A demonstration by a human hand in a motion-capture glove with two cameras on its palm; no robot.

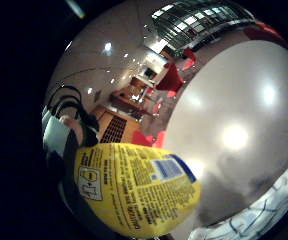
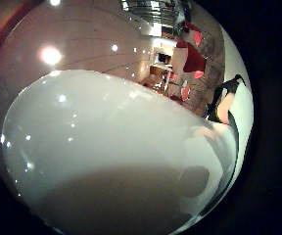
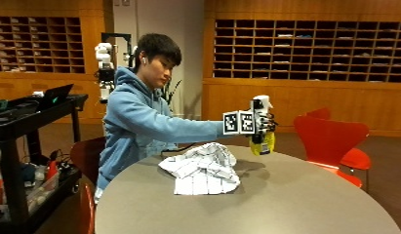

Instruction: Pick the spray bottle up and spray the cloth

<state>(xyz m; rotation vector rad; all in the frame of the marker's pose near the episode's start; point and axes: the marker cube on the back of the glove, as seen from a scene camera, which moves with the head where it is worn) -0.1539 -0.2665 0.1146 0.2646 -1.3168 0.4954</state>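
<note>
In the outside view my gloved right hand point(image 3: 263, 122) grips a spray bottle point(image 3: 262, 141) with a white spray head and a yellow body, lifted above the round grey table point(image 3: 297, 200). A crumpled white cloth point(image 3: 201, 168) with a dark grid pattern lies on the table, below the bottle and to its left. The little finger side palm view shows the bottle's yellow labelled body point(image 1: 136, 187) close to the palm, and an edge of the cloth point(image 1: 264, 210). The thumb side palm view shows mostly the table top point(image 2: 106, 156).
An orange chair point(image 3: 330, 141) stands behind the table on the right. A black cart point(image 3: 31, 146) with a laptop and clutter is at the left. The person sits at the table's far left side.
</note>
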